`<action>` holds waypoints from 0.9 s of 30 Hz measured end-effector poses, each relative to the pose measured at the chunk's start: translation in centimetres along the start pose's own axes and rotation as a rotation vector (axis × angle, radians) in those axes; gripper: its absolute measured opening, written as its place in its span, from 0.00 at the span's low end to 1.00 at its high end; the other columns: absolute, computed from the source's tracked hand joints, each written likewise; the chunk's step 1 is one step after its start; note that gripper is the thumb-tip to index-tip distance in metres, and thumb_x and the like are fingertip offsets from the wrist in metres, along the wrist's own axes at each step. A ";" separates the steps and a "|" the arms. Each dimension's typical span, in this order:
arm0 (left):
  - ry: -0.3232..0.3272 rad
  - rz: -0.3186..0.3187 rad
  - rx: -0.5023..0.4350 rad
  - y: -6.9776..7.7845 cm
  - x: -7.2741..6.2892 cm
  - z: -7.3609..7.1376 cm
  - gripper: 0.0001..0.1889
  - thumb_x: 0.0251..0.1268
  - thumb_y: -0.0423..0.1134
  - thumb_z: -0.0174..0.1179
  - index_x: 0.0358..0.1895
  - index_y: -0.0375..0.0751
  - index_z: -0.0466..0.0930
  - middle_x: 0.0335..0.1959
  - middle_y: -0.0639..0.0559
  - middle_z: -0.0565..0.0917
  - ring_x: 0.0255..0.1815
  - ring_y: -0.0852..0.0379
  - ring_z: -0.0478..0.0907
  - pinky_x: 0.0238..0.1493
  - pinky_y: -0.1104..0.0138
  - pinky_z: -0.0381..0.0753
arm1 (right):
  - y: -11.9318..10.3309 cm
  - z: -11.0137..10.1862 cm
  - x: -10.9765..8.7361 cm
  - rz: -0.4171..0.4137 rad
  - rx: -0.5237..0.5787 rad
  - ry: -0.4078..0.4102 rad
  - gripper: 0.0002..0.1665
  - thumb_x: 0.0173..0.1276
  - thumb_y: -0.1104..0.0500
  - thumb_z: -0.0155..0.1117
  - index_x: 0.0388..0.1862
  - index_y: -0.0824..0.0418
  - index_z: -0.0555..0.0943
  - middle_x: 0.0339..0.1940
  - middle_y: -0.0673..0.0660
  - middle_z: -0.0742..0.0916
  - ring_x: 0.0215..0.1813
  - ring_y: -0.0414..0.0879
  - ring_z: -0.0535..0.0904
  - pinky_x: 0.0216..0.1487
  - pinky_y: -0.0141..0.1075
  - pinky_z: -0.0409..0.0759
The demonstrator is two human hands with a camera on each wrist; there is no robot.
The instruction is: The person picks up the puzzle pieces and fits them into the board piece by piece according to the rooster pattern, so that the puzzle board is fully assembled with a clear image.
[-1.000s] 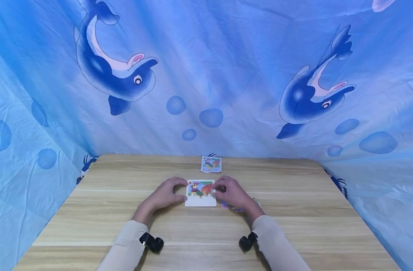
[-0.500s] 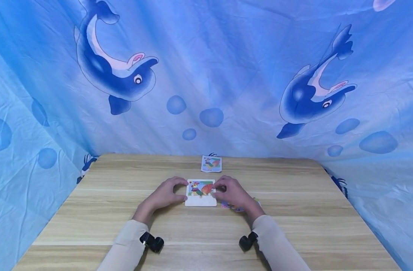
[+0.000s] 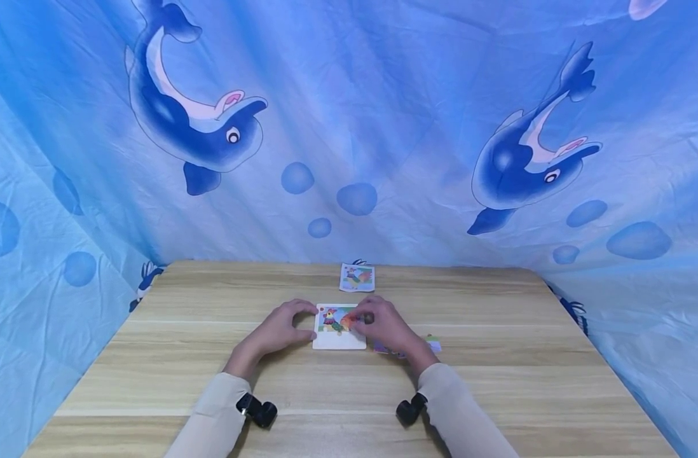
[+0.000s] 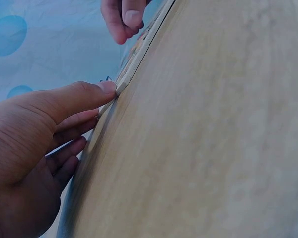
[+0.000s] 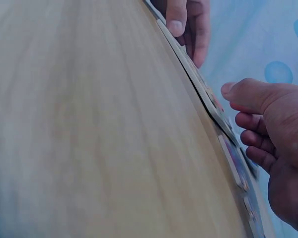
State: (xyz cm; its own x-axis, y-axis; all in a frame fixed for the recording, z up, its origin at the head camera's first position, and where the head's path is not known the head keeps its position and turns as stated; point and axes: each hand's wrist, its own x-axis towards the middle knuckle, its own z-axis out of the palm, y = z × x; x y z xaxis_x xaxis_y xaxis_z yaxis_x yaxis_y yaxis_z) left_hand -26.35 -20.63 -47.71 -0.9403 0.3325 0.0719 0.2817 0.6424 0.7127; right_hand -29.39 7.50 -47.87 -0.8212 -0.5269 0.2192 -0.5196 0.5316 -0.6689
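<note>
A white puzzle board [image 3: 339, 342] lies on the table, its upper part filled with a rooster picture and its lower strip bare. My left hand [image 3: 276, 327] holds the board's left edge between thumb and fingers; the thumb meets a corner of the board [image 4: 122, 87] in the left wrist view. Over the rooster's orange tail, my right hand [image 3: 386, 324] has its thumb and index finger close together. I see no piece between them. Whether those fingertips touch the picture, I cannot tell.
Several loose puzzle pieces [image 3: 434, 344] lie right of the board, partly behind the right wrist. A printed rooster card [image 3: 357, 278] sits near the far edge of the wooden table [image 3: 223, 292]. A blue dolphin curtain [image 3: 406, 222] hangs behind.
My right hand has shifted left from the board's right edge to above the tail part of the picture. The left hand and the board have stayed in place.
</note>
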 end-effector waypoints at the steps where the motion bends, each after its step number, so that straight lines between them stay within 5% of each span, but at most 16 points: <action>1: -0.001 -0.001 -0.004 0.0 0.0 0.0 0.25 0.61 0.40 0.73 0.62 0.41 0.82 0.68 0.42 0.78 0.74 0.38 0.70 0.78 0.42 0.67 | 0.0 0.1 0.0 -0.007 0.002 -0.002 0.10 0.69 0.56 0.73 0.48 0.52 0.91 0.45 0.48 0.85 0.46 0.42 0.78 0.45 0.33 0.79; 27: 0.004 -0.013 0.004 0.0 0.0 0.0 0.25 0.61 0.41 0.73 0.62 0.43 0.82 0.69 0.43 0.78 0.74 0.39 0.70 0.78 0.42 0.67 | 0.3 0.2 0.4 0.034 -0.019 -0.053 0.11 0.68 0.55 0.74 0.48 0.51 0.91 0.46 0.48 0.85 0.49 0.42 0.79 0.50 0.36 0.80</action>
State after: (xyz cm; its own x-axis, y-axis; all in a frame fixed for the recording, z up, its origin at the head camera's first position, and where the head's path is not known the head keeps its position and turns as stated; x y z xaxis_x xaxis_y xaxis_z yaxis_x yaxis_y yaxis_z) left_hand -26.39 -20.64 -47.75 -0.9448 0.3212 0.0651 0.2699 0.6497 0.7107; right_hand -29.84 7.34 -48.13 -0.8250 -0.5426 0.1580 -0.4964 0.5621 -0.6615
